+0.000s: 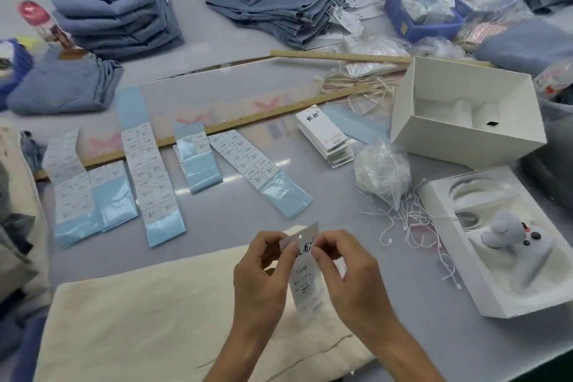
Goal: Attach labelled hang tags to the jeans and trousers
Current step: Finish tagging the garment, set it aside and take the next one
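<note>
I hold a white hang tag [305, 276] upright over cream trousers [148, 319] lying flat at the table's near edge. My left hand [263, 273] pinches the tag's upper left edge, and my right hand [347, 270] pinches its upper right edge. The tag has a punched hole at the top, black script, and a label reading 1103. Several label sheets on blue backing [155, 177] lie further back. A stack of blank hang tags [325, 136] sits to the right of them. A bag of white loop strings [381, 174] lies beside loose strings [415, 223].
Folded jeans stacks stand at the back left [108, 3] and back centre [276, 0]. Two wooden rulers [248, 121] cross the table. An open white box [465, 112] and its tray [511, 242] sit on the right. A blue bin [424, 28] is behind.
</note>
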Demonstrator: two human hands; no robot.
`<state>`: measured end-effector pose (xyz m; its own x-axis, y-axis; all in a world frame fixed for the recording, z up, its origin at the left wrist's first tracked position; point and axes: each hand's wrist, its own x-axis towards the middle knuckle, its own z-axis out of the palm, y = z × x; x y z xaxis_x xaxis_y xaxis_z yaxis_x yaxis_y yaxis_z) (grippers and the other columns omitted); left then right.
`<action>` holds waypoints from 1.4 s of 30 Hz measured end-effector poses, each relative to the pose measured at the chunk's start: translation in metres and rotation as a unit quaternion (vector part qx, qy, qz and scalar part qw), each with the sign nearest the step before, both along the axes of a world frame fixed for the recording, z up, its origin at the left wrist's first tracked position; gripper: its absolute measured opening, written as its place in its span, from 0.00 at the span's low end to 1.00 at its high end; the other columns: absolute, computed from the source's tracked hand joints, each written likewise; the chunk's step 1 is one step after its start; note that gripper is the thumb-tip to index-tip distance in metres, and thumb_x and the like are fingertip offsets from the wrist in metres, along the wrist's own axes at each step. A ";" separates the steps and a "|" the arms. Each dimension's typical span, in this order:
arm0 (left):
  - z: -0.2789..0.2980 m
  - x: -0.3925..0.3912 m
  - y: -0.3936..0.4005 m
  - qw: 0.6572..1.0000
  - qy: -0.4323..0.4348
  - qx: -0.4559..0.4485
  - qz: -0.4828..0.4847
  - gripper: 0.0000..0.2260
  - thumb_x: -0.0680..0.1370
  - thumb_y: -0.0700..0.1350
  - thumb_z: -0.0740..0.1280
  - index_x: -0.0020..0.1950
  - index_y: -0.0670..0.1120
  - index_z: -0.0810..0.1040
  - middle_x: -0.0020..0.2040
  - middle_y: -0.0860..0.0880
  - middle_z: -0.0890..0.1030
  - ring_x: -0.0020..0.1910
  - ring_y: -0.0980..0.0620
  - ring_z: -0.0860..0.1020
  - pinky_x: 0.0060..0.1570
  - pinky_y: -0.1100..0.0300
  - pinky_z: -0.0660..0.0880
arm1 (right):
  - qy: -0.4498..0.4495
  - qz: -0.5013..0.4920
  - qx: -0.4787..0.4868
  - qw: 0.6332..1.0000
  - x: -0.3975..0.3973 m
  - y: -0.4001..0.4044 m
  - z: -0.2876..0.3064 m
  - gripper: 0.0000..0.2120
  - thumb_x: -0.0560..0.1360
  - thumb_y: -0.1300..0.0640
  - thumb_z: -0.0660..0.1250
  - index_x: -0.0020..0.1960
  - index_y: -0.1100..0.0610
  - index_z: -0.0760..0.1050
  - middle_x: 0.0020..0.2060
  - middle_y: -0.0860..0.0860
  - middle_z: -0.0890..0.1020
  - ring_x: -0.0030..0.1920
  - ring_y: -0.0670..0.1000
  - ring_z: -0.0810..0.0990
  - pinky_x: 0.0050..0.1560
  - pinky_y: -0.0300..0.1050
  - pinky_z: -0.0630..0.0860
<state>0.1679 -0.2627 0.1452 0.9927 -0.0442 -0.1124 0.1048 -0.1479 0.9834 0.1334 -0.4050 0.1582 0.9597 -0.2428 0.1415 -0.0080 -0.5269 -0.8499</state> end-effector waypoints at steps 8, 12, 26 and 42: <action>0.010 -0.006 0.009 0.993 -0.083 0.052 -0.058 0.13 0.79 0.40 0.72 0.50 0.60 0.78 0.47 0.60 0.85 0.48 0.58 0.84 0.36 0.66 0.77 | 0.033 -0.001 -0.047 0.998 0.007 0.010 0.015 0.08 0.77 0.63 0.71 0.44 0.51 0.77 0.33 0.43 0.75 0.36 0.48 0.75 0.38 0.38 0.72; 0.012 -0.010 0.014 0.990 -0.089 0.028 -0.111 0.07 0.80 0.54 0.67 0.56 0.60 0.81 0.52 0.60 0.85 0.52 0.56 0.84 0.43 0.62 0.81 | 0.033 0.019 -0.103 0.994 0.006 0.006 0.027 0.07 0.77 0.62 0.71 0.45 0.51 0.78 0.36 0.39 0.75 0.38 0.43 0.75 0.40 0.30 0.68; 0.021 -0.010 0.011 0.951 0.129 -0.268 -0.083 0.10 0.71 0.42 0.79 0.50 0.41 0.87 0.47 0.38 0.86 0.45 0.44 0.84 0.45 0.57 0.80 | -0.001 0.009 -0.201 0.980 -0.020 0.018 0.064 0.04 0.77 0.63 0.71 0.46 0.55 0.79 0.40 0.41 0.73 0.42 0.45 0.72 0.44 0.32 0.67; 0.074 0.012 -0.015 0.953 -0.168 -0.061 -0.245 0.03 0.75 0.44 0.76 0.47 0.49 0.84 0.44 0.52 0.83 0.44 0.49 0.81 0.33 0.55 0.79 | -0.128 -0.111 -0.037 0.985 -0.053 -0.004 0.073 0.11 0.79 0.59 0.67 0.61 0.56 0.77 0.56 0.45 0.81 0.61 0.45 0.79 0.62 0.34 0.71</action>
